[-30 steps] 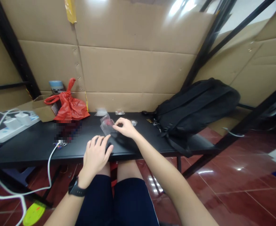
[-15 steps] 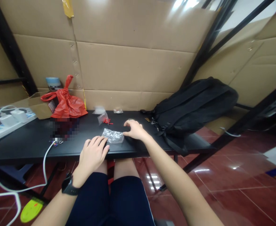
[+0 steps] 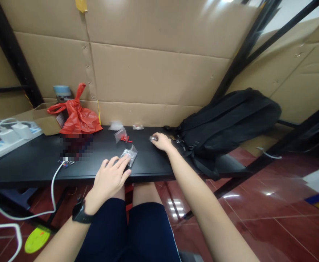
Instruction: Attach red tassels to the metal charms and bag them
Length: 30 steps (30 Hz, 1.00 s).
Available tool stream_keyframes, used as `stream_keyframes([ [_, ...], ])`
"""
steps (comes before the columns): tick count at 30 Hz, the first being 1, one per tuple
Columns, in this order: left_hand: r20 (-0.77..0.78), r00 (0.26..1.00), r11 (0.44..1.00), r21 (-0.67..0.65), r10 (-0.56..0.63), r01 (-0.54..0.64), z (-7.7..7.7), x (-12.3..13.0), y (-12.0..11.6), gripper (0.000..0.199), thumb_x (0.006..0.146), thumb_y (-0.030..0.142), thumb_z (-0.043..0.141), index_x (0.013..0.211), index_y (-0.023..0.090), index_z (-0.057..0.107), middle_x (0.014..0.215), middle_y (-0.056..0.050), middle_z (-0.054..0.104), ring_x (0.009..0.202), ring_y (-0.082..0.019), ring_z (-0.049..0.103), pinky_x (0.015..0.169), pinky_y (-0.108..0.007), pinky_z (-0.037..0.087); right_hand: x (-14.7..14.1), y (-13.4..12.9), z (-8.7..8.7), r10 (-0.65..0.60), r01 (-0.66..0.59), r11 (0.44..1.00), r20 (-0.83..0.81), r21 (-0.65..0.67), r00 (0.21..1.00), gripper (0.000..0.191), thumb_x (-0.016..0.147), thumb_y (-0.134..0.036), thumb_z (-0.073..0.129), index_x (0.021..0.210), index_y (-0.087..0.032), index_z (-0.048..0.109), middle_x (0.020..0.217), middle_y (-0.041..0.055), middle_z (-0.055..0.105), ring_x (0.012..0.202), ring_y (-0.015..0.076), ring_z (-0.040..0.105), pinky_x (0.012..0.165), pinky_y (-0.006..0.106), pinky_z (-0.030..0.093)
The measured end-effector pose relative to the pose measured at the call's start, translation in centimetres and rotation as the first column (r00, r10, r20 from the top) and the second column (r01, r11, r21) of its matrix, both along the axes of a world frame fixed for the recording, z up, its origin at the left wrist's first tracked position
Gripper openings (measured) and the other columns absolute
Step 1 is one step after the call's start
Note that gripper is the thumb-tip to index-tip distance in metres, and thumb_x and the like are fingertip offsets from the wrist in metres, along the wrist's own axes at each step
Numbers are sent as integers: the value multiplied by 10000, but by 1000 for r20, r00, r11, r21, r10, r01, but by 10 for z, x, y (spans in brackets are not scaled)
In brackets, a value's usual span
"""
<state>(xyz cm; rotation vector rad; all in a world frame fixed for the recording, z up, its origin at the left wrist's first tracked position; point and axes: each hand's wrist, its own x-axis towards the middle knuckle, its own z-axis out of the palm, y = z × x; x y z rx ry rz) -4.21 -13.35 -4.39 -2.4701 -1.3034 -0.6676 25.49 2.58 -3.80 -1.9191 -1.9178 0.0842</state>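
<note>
My left hand, fingers spread, lies palm down at the table's front edge with its fingertips on a crumpled clear plastic bag. My right hand is farther back and to the right, its fingers closed on a small shiny metallic object above the black table. Behind the plastic bag lie a small clear bag and a little red item. Two more small clear packets, one whitish and one to its right, rest near the cardboard wall.
A black backpack leans at the right. At the left are a red plastic bag, a cardboard box, a blue-lidded container, a power strip and white cables. Cardboard lines the back.
My right hand has moved back and right, away from the plastic bag, and now holds the shiny object. The plastic bag looks narrower and turned, with my left fingers farther over it.
</note>
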Motion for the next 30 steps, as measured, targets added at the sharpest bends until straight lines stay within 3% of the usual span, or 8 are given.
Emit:
stream_keyframes([
  [4,-53,995,995,-59,-87,83,7,11,8,422,1054,418,383,1430,326,550,1401,-69,633,1244,-260,562,947,-403,405,-5,3,3,-19,19,1000,-30,2,999,270,918,-407,597,1109,-239,686,1172,107,708,1114,314,632,955,481,434],
  [8,-59,969,963,-144,-240,229,20,23,24,375,1065,405,359,1322,315,617,1401,-63,623,1266,-222,567,966,-369,389,-9,6,10,-30,30,1000,-26,-8,999,228,893,-367,622,1064,-235,697,1121,98,740,1106,313,646,975,478,422],
  [12,-24,940,899,-302,-340,317,34,30,49,351,1071,354,326,1122,261,661,1135,-26,737,1007,-166,670,883,-305,415,-15,10,20,-55,56,998,-43,24,998,215,872,-362,633,1040,-246,699,1090,88,752,1085,300,663,960,444,437],
  [15,-55,926,899,-267,-373,346,41,36,77,329,1046,281,366,989,254,689,1086,-28,738,983,-175,656,855,-304,415,-25,14,25,-52,63,994,-113,91,992,201,880,-376,625,1025,-250,685,1065,70,758,1054,274,677,930,401,454],
  [18,-95,964,968,-34,-250,248,45,43,108,267,964,176,473,933,223,734,1125,-94,706,1101,-247,594,925,-390,389,-35,18,23,3,32,983,-190,180,982,203,869,-390,646,1018,-255,671,1057,54,757,1032,247,683,908,365,471],
  [21,-148,985,987,119,-92,110,43,50,135,306,921,100,468,855,166,759,1126,-177,671,1149,-309,537,954,-463,369,-38,16,14,100,-41,966,-221,256,970,210,854,-362,652,1028,-245,665,1034,52,752,990,231,685,899,353,491],
  [26,-186,982,992,117,-26,48,30,57,152,352,923,101,452,764,163,760,1021,-190,660,1160,-331,507,1000,-510,350,-24,6,2,271,-162,931,-322,327,907,206,819,-340,663,986,-219,658,993,57,746,890,205,691,873,336,528],
  [30,-73,997,991,128,-16,25,25,60,145,369,945,103,401,837,205,739,1038,-156,668,1210,-312,491,1066,-504,313,-17,3,1,269,-94,926,-465,366,843,254,803,-413,671,964,-219,635,1019,67,737,893,199,692,884,346,542],
])
